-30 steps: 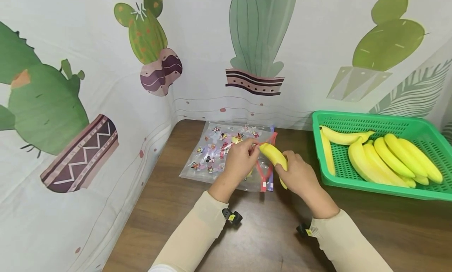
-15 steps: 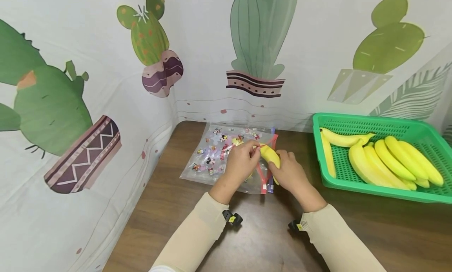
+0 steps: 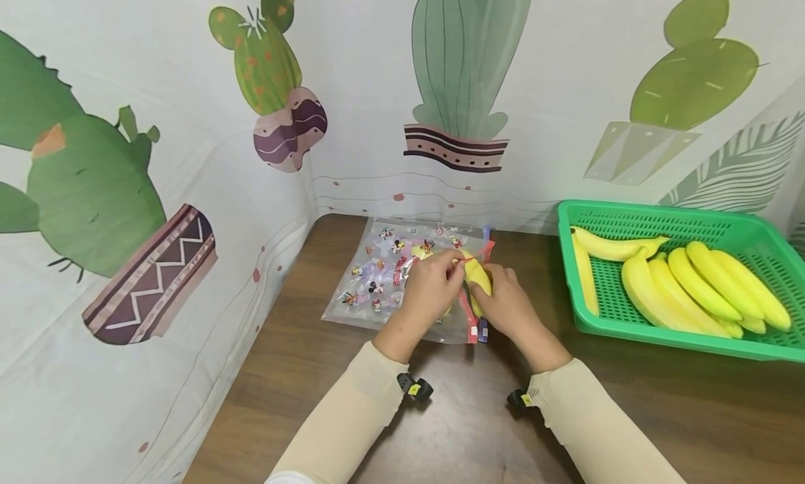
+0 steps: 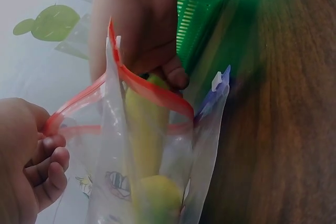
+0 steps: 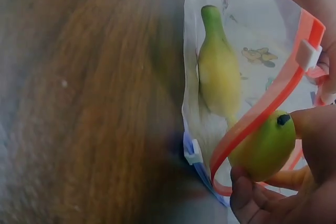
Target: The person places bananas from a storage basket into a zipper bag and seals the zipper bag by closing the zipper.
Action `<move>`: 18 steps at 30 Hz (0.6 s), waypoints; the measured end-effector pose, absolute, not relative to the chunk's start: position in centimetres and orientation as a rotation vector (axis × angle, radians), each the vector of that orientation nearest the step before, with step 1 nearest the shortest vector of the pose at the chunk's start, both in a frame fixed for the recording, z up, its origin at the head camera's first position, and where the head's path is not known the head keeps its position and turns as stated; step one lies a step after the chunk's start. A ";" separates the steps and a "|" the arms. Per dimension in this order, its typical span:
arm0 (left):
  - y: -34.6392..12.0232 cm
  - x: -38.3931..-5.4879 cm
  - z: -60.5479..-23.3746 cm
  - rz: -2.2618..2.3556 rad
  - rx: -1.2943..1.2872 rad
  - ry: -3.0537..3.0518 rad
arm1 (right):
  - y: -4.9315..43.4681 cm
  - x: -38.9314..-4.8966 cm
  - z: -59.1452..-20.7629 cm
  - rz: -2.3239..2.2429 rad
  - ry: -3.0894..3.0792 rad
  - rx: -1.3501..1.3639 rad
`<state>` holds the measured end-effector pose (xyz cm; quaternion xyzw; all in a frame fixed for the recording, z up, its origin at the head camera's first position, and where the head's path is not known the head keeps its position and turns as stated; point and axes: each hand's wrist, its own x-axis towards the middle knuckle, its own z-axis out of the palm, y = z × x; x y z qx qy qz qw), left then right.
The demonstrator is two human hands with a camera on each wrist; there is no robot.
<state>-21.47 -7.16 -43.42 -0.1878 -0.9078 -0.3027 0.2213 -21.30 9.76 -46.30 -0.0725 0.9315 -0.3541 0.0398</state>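
At the far left, a white cloth printed with green cacti (image 3: 365, 86) hangs behind a brown wood-grain table (image 3: 453, 428). Next, on the table, lies a clear plastic bag printed with small cartoon figures (image 3: 358, 309), its mouth facing right, toward the basket side.

The left hand (image 3: 430, 285) reaches over the bag; thumb and forefinger pinch the bright red closing strip (image 4: 152, 90), lifting part of the mouth into a gap, while the other fingers curl in loosely. A white plastic slider (image 5: 307, 55) sits on that strip, and a purple closing strip (image 4: 210, 99) shows just beside it. Through the film a green-tipped yellow banana (image 5: 218, 74) is visible; which strip's side it lies on, I cannot tell.

Just right of the left fingertips, a plump yellow banana with a black-tipped end (image 3: 478, 276) lies partly within the red-edged mouth. Its long axis slants from its far end, leaning left into the bag, back to its near end at the right hand (image 3: 511, 306). That hand is the nearer one, gripping with thumb and fingers round the black-tipped end.

Farther right, well apart, a green perforated plastic basket (image 3: 666, 341) holds more yellow bananas (image 3: 701, 281).
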 end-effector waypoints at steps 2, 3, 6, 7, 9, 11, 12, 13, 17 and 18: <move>-7.1 -21.4 -43.4 -0.812 -0.526 -2.511 | 9.6 -21.2 -46.2 -1.130 2.823 -0.253; -7.1 -21.4 -43.4 -0.800 -0.528 -2.514 | 9.6 -21.2 -46.2 -1.152 2.807 -0.269; -7.1 -21.4 -43.3 -0.774 -0.529 -2.527 | 9.4 -21.1 -46.1 -1.189 2.775 -0.326; -7.1 -21.4 -43.3 -0.773 -0.527 -2.533 | 9.4 -21.1 -46.1 -1.186 2.771 -0.344; -7.1 -21.4 -43.3 -0.773 -0.519 -2.543 | 9.3 -21.0 -46.2 -1.170 2.772 -0.375; -7.1 -21.4 -43.3 -0.780 -0.514 -2.550 | 9.2 -21.0 -46.3 -1.148 2.778 -0.409; -7.2 -21.4 -43.3 -0.782 -0.514 -2.553 | 9.2 -21.0 -46.4 -1.141 2.780 -0.422; -7.2 -21.4 -43.3 -0.783 -0.514 -2.556 | 9.2 -21.0 -46.4 -1.132 2.787 -0.434; -7.1 -21.4 -43.3 -0.804 -0.524 -2.558 | 9.2 -20.9 -46.6 -1.146 2.786 -0.489; -7.1 -21.4 -43.3 -0.809 -0.527 -2.557 | 9.2 -20.8 -46.6 -1.151 2.783 -0.502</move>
